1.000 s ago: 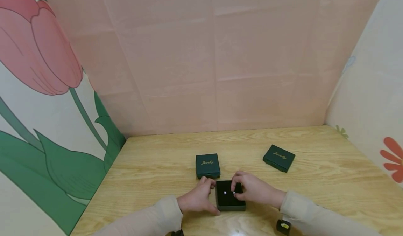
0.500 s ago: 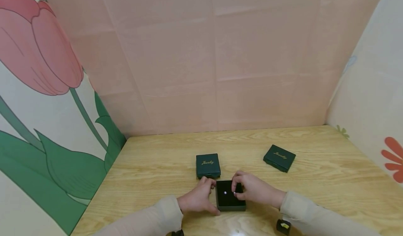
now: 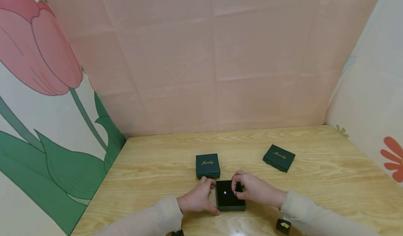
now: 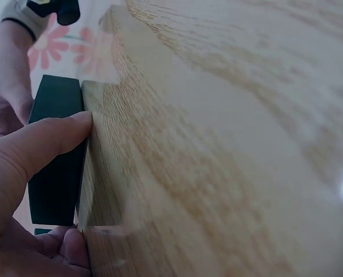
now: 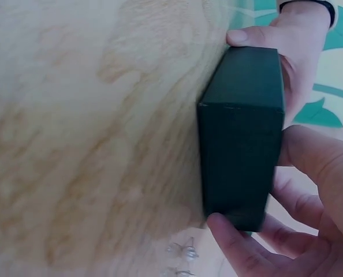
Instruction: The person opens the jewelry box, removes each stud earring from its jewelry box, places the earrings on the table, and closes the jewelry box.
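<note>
In the head view an uncovered jewelry box (image 3: 230, 208) with a black padded insert sits near the table's front. My left hand (image 3: 198, 197) holds its left side, the thumb at the near corner and the fingers curled at the far one. A small shiny stud earring (image 3: 225, 192) shows in the pad. My right hand (image 3: 252, 188) reaches over the right half, finger and thumb pinching a second tiny bright stud (image 3: 234, 192). Seen from the right wrist, the dark green box wall (image 5: 241, 156) stands between both hands, and other fingers rest along its edge.
A dark green lid marked "Jewelry" (image 3: 208, 166) lies just behind the box. Another green "Jewelry" box (image 3: 279, 158) sits farther right, turned at an angle. Small silvery studs (image 5: 189, 251) lie on the table beyond the box in the right wrist view.
</note>
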`<state>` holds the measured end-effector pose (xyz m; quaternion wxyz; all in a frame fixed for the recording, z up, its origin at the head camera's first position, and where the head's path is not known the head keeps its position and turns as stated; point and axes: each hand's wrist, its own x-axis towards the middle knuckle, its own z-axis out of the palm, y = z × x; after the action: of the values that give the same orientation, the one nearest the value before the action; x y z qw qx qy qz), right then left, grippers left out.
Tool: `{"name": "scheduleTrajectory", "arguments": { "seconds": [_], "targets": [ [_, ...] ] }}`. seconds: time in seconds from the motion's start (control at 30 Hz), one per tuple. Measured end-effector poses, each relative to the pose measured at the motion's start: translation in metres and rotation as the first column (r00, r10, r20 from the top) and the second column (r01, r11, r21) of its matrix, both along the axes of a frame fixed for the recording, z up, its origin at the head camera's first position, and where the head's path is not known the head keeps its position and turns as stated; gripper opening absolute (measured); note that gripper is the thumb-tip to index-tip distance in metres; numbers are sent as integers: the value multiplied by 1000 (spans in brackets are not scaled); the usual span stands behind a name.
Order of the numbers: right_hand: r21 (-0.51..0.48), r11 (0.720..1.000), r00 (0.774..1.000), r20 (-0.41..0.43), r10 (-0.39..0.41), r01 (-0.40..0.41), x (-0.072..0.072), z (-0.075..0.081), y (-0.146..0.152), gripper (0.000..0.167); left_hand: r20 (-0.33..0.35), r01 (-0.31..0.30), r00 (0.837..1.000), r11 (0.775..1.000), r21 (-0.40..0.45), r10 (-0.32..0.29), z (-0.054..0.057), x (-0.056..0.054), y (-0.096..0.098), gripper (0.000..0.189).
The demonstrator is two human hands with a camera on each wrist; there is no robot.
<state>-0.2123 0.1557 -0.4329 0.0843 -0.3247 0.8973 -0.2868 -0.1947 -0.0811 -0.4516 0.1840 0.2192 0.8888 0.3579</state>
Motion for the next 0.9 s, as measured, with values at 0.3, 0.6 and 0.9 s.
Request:
{"name": "scheduleTrajectory", "arguments": {
  "seconds": [0.3,0.6,0.9],
  "targets": [
    [-82,996,998,-54,-40,36,-8,27,20,12,-3,-9,1000,1000,3,10,2,1,1,74],
    [-71,972,973,-26,-228,226,-42,24,54,8,-3,-4,1000,1000,7,4,2,0,1,76],
    [-34,971,972,27,-235,236,-58,-8,68,6,-11,0,1000,1000,-12,0,2,0,1,75]
  ]
}}
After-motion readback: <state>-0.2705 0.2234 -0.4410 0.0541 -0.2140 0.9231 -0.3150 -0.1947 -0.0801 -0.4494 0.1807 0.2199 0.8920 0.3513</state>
